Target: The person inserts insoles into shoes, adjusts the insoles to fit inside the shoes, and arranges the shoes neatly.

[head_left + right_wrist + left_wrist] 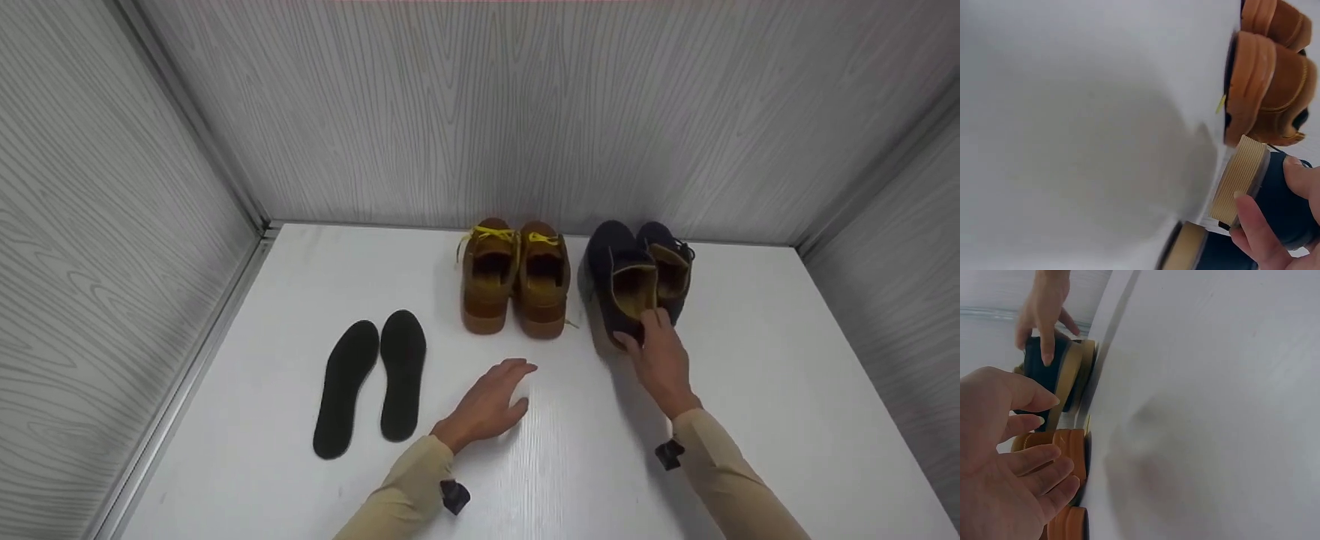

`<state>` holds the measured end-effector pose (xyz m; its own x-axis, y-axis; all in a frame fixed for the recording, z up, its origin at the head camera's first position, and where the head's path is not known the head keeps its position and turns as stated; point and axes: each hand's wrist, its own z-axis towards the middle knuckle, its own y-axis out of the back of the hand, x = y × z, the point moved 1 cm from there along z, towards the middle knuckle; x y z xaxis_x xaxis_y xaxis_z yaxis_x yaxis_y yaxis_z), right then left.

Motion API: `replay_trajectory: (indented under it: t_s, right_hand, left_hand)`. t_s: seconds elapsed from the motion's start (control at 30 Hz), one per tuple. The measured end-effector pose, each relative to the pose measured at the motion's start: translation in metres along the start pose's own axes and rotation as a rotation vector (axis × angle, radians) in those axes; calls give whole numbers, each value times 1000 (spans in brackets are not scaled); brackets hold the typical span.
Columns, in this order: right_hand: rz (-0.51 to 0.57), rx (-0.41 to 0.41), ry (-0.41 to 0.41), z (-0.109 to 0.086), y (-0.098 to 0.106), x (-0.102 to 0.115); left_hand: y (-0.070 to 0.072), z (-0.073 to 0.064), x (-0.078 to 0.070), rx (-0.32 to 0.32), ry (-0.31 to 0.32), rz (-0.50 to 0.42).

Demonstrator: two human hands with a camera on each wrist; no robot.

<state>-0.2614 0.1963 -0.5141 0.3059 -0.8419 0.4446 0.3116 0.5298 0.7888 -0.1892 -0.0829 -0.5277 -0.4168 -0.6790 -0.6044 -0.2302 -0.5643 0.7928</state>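
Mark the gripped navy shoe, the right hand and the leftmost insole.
Gripped navy shoe (632, 290): head view, lining inside the opening.
Right hand (664, 365): head view, back of the hand.
Leftmost insole (343, 388): head view, middle of its length.

Diffuse light leaves soft shadows (and faint glare) on the white tabletop (757, 352).

The navy shoe (1278, 199) looks matt, its heel (1243, 173) ribbed, the tabletop (562, 472) smooth and faintly glossy.
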Motion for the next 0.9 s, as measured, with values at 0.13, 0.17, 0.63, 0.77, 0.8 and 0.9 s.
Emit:
replay_trajectory:
  t_s: [0.13, 0.17, 0.63, 0.77, 0.8, 0.9]
  right_hand:
    - [4, -56, 58, -24, 17, 9]
    - [10, -61, 64, -30, 22, 12]
    - [174, 9, 150, -119, 41, 52]
    - [213, 7, 190, -140, 39, 58]
    - [216, 10, 200, -145, 38, 59]
    - [222, 25, 262, -157, 36, 62]
  left_hand:
    - [1, -6, 3, -27, -12, -5]
    - [0, -8, 3, -31, -11, -7]
    - [9, -35, 5, -104, 49, -110]
    - [6, -41, 5, -146, 22, -100]
    - [5, -43, 6, -151, 21, -105]
    - [5, -47, 6, -167, 37, -129]
